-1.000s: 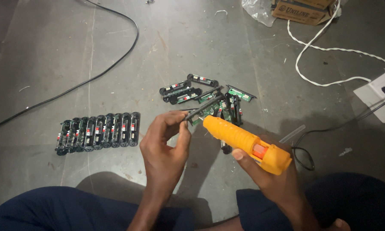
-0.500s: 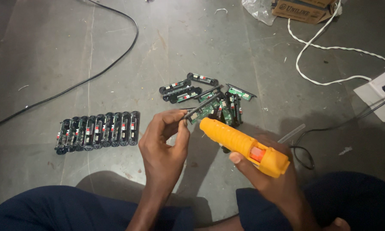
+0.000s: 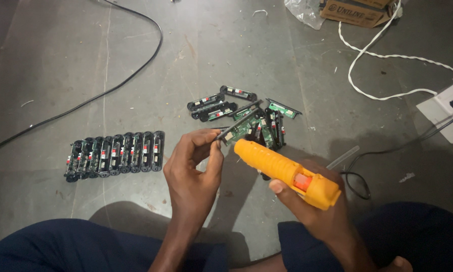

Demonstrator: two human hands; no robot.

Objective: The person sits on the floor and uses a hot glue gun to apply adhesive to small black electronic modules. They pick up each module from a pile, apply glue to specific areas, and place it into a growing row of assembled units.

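Observation:
My left hand (image 3: 193, 171) pinches one end of a small green circuit board in a black frame (image 3: 239, 128), held up above the floor. My right hand (image 3: 314, 211) grips an orange glue gun (image 3: 287, 173), its nozzle end pointing up-left and touching or almost touching the underside of that board. Right behind the held board lies a loose pile of similar black-framed boards (image 3: 246, 113) on the grey floor. To the left, a neat row of several such boards (image 3: 115, 153) lies side by side.
A black cable (image 3: 110, 88) curves across the floor at left. A white cord (image 3: 377, 55) loops at upper right toward a white power strip (image 3: 445, 111). A cardboard box (image 3: 360, 10) and clear plastic sit at the top. A clear glue stick (image 3: 343, 157) lies near my right knee.
The glue gun has shifted slightly left and up, its nozzle end now closer under the held board. My left hand keeps the board in much the same place.

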